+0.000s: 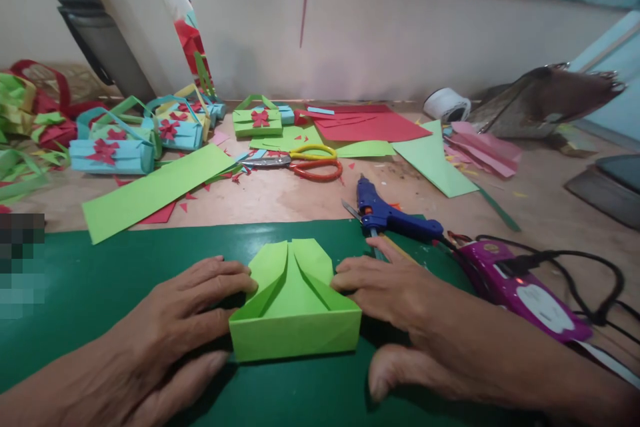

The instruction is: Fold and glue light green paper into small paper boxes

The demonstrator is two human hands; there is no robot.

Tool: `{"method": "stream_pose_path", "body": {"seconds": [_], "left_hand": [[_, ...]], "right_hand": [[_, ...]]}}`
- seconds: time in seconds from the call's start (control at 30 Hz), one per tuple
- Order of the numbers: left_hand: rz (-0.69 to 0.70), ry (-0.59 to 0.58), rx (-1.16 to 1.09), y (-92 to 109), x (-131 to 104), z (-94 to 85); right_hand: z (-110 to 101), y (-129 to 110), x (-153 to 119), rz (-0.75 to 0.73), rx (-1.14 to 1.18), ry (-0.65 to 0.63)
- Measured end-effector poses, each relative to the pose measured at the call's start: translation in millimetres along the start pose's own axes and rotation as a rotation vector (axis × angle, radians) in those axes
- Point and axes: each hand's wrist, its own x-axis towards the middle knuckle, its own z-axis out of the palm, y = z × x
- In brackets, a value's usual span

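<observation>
- The left hand (175,317) lies open, palm down, its fingertips against the left side of the folded green paper (295,337); the thumb rests apart from it.
- The right hand (395,293) mirrors it, fingers loosely bent against the right side, thumb spread clear; neither hand pinches the paper, and the two probably steady it from both sides so the folds stay put.
- The paper sits between them on the green mat (125,257), front wall upright, flaps leaning inward behind, perhaps centred for even pressure.
- Just beyond the right hand lies a blue glue gun (405,221), seemingly kept within reach, near a purple power strip (525,293).
- Farther off, scissors (291,160) lie among scraps, and small paper bags (113,157) stand leftward, presumably out of the way.
</observation>
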Motion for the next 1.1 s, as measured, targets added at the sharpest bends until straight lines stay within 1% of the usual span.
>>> {"method": "stream_pose_path", "body": {"seconds": [0.1,0.17,0.27,0.37,0.47,0.57,0.67,0.87,1.1], "left_hand": [[-0.081,0.072,-0.022,8,-5,9.2],[-0.127,0.116,-0.018,12,-6,14.9],[-0.172,0.141,-0.017,16,-4,19.8],[-0.185,0.126,-0.021,19,0,19.8],[-0.174,0.109,-0.04,20,3,18.0],[-0.14,0.136,-0.037,20,5,17.6],[-0.097,0.159,-0.011,17,5,17.9],[-0.016,0.124,-0.029,11,9,10.9],[0.065,0.027,-0.013,6,18,-4.6]], "right_hand": [[6,-7,4,0.143,0.06,0.041],[12,-11,6,0.208,0.07,0.061],[19,-14,7,0.222,0.051,0.069],[20,-14,8,0.218,0.03,0.066],[20,-14,10,0.222,0.036,0.051],[19,-14,12,0.225,0.059,0.072],[18,-12,13,0.186,0.06,0.095],[8,-5,13,0.056,0.009,0.028],[2,2,22,-0.029,-0.043,-0.055]]}}
